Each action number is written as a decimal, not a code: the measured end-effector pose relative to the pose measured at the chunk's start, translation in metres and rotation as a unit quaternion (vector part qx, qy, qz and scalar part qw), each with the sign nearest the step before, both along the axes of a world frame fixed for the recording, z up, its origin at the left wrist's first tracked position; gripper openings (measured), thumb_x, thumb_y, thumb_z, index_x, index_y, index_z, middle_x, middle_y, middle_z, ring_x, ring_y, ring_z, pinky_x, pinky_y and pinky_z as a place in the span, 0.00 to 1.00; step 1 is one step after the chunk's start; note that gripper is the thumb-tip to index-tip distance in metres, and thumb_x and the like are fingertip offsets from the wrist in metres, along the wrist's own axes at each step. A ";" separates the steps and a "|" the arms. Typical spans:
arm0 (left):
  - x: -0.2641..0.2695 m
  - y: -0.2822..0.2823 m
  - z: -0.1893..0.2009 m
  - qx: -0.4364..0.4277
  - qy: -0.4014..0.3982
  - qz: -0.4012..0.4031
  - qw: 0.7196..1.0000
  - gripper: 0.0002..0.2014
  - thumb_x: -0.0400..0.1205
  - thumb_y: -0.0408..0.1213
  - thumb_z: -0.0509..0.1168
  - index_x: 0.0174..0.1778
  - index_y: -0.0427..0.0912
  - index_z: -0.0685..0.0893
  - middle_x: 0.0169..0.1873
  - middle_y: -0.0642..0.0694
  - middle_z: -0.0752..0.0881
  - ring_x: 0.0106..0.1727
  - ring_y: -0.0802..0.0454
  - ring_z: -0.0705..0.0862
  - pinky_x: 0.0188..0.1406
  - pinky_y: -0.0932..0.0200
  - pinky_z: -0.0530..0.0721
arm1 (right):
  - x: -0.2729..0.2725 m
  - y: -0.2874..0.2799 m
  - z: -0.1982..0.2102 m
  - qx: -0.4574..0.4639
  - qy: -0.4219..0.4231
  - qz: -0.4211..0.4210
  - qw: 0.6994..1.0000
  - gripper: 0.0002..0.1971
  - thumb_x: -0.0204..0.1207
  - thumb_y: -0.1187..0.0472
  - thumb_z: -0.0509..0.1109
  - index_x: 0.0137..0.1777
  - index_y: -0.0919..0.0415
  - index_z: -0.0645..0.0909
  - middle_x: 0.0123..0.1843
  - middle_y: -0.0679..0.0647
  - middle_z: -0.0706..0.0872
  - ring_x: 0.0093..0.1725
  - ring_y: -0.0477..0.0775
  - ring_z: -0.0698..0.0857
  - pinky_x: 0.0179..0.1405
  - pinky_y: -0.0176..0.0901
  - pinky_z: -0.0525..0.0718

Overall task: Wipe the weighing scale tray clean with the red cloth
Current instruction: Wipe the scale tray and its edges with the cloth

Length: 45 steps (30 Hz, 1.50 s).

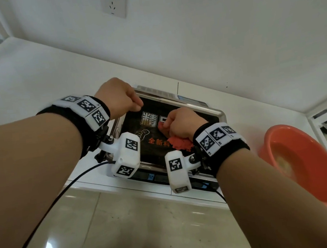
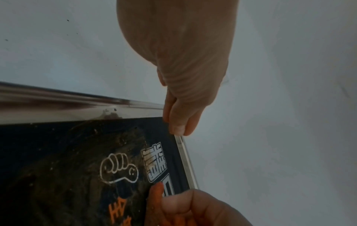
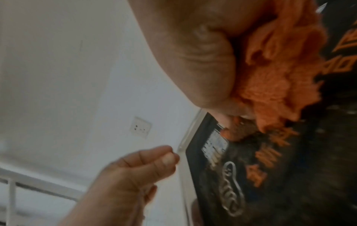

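The scale's steel tray (image 1: 218, 113) carries a black printed sheet smeared with brown dirt (image 2: 77, 152). My right hand (image 1: 181, 124) grips the bunched red cloth (image 1: 181, 143) and presses it on the sheet near the middle. The right wrist view shows the cloth (image 3: 280, 76) bulging out from under my palm, its tip soiled. My left hand (image 1: 118, 97) is at the tray's far left corner. Its curled fingertips (image 2: 179, 122) pinch the rim (image 2: 58, 105) there.
An orange plastic basin (image 1: 299, 164) stands on the white counter to the right of the scale. A white wall with a socket (image 1: 113, 2) rises just behind the tray. A black cable (image 1: 45, 210) trails from my left wrist over the tiled floor below.
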<state>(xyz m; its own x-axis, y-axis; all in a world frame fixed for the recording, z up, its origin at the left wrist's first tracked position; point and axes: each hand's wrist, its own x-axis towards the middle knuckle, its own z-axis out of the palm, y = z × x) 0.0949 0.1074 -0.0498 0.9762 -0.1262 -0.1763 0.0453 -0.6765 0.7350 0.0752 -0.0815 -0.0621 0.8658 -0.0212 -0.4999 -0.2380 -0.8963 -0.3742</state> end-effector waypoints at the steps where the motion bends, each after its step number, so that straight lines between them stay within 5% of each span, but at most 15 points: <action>1: 0.000 -0.001 0.000 -0.001 0.004 -0.001 1.000 0.05 0.70 0.37 0.77 0.40 0.51 0.93 0.44 0.54 0.91 0.53 0.55 0.86 0.62 0.54 0.82 | 0.000 0.000 0.003 0.009 0.016 -0.003 1.000 0.07 0.77 0.61 0.72 0.53 0.59 0.88 0.56 0.54 0.91 0.54 0.53 0.88 0.63 0.53 0.87; 4: -0.001 -0.005 -0.003 0.016 0.014 -0.012 1.000 0.05 0.67 0.42 0.78 0.37 0.54 0.92 0.39 0.59 0.90 0.51 0.56 0.86 0.64 0.48 0.80 | 0.011 -0.009 0.002 0.033 0.028 -0.058 0.997 0.11 0.75 0.72 0.71 0.40 0.55 0.86 0.55 0.54 0.93 0.54 0.55 0.90 0.61 0.58 0.89; 9: 0.000 -0.005 -0.002 0.045 0.019 -0.009 0.999 0.06 0.68 0.46 0.77 0.39 0.55 0.91 0.39 0.61 0.89 0.53 0.56 0.85 0.68 0.45 0.75 | 0.012 -0.008 0.000 0.010 -0.022 -0.109 0.994 0.10 0.84 0.62 0.64 0.52 0.61 0.87 0.49 0.60 0.94 0.48 0.62 0.93 0.55 0.61 0.91; 15: -0.005 -0.006 -0.005 0.077 0.021 -0.017 0.997 0.10 0.67 0.52 0.76 0.39 0.54 0.89 0.40 0.60 0.88 0.51 0.55 0.84 0.66 0.44 0.75 | 0.011 -0.005 0.001 0.076 0.031 -0.090 0.993 0.13 0.73 0.71 0.75 0.39 0.50 0.86 0.50 0.55 0.91 0.55 0.56 0.89 0.61 0.56 0.89; 18: -0.006 -0.008 -0.004 0.103 0.005 -0.014 0.995 0.16 0.68 0.61 0.73 0.39 0.53 0.87 0.40 0.58 0.88 0.50 0.53 0.84 0.66 0.43 0.71 | 0.015 -0.015 0.000 0.113 -0.035 -0.145 0.982 0.05 0.77 0.62 0.73 0.49 0.56 0.90 0.49 0.57 0.92 0.42 0.52 0.88 0.49 0.50 0.92; 20: -0.005 -0.009 -0.003 0.114 0.001 -0.011 0.993 0.20 0.70 0.66 0.67 0.37 0.51 0.86 0.39 0.57 0.86 0.48 0.53 0.83 0.64 0.44 0.70 | 0.015 -0.015 -0.003 0.085 -0.065 -0.166 0.980 0.11 0.82 0.57 0.67 0.49 0.62 0.88 0.41 0.55 0.92 0.36 0.54 0.90 0.40 0.46 0.92; 21: -0.005 -0.010 -0.004 0.123 0.001 -0.012 0.992 0.22 0.72 0.67 0.64 0.36 0.50 0.87 0.37 0.57 0.85 0.47 0.52 0.83 0.64 0.45 0.70 | 0.015 -0.013 -0.005 0.060 -0.065 -0.162 0.983 0.16 0.83 0.54 0.66 0.49 0.65 0.89 0.39 0.57 0.93 0.37 0.58 0.91 0.44 0.50 0.93; 24: -0.004 -0.012 -0.005 0.145 0.003 -0.019 0.989 0.24 0.78 0.64 0.57 0.37 0.49 0.88 0.33 0.56 0.83 0.47 0.50 0.83 0.58 0.47 0.69 | 0.012 -0.007 -0.002 0.003 -0.027 -0.101 0.995 0.14 0.79 0.50 0.72 0.49 0.62 0.87 0.39 0.58 0.94 0.37 0.58 0.91 0.46 0.53 0.91; 27: -0.004 -0.013 -0.005 0.146 0.000 -0.011 0.989 0.24 0.80 0.62 0.56 0.37 0.48 0.89 0.36 0.54 0.86 0.48 0.48 0.83 0.56 0.47 0.67 | 0.011 -0.004 0.004 -0.068 0.024 -0.053 0.996 0.12 0.73 0.57 0.79 0.53 0.59 0.84 0.44 0.57 0.94 0.41 0.58 0.92 0.47 0.51 0.91; 32: -0.002 -0.015 0.002 0.161 -0.018 -0.026 0.986 0.19 0.81 0.54 0.56 0.40 0.49 0.88 0.46 0.50 0.87 0.54 0.46 0.82 0.59 0.45 0.67 | 0.013 -0.002 -0.004 -0.132 -0.047 -0.033 0.990 0.11 0.79 0.60 0.69 0.59 0.60 0.86 0.55 0.59 0.90 0.55 0.61 0.89 0.57 0.50 0.87; 36: -0.006 -0.017 0.005 0.154 0.010 -0.055 0.986 0.08 0.79 0.44 0.63 0.53 0.53 0.80 0.53 0.50 0.82 0.62 0.46 0.76 0.67 0.46 0.72 | 0.008 -0.001 0.004 -0.054 0.017 -0.028 0.998 0.10 0.82 0.63 0.70 0.60 0.55 0.87 0.54 0.57 0.92 0.49 0.59 0.92 0.55 0.53 0.91; 40: -0.007 -0.019 0.002 0.100 0.022 -0.071 0.992 0.09 0.76 0.40 0.71 0.48 0.55 0.80 0.52 0.53 0.84 0.60 0.49 0.81 0.68 0.45 0.76 | -0.002 -0.004 0.014 0.072 0.020 -0.091 0.993 0.12 0.81 0.65 0.69 0.58 0.50 0.86 0.54 0.54 0.92 0.48 0.58 0.92 0.38 0.47 0.87; 45: -0.005 -0.011 0.002 0.060 0.039 -0.086 0.994 0.07 0.72 0.38 0.73 0.44 0.54 0.86 0.39 0.57 0.88 0.53 0.52 0.85 0.67 0.42 0.76 | 0.003 -0.002 0.005 0.052 -0.023 -0.126 0.990 0.17 0.80 0.72 0.65 0.60 0.51 0.86 0.54 0.57 0.92 0.41 0.61 0.90 0.49 0.57 0.93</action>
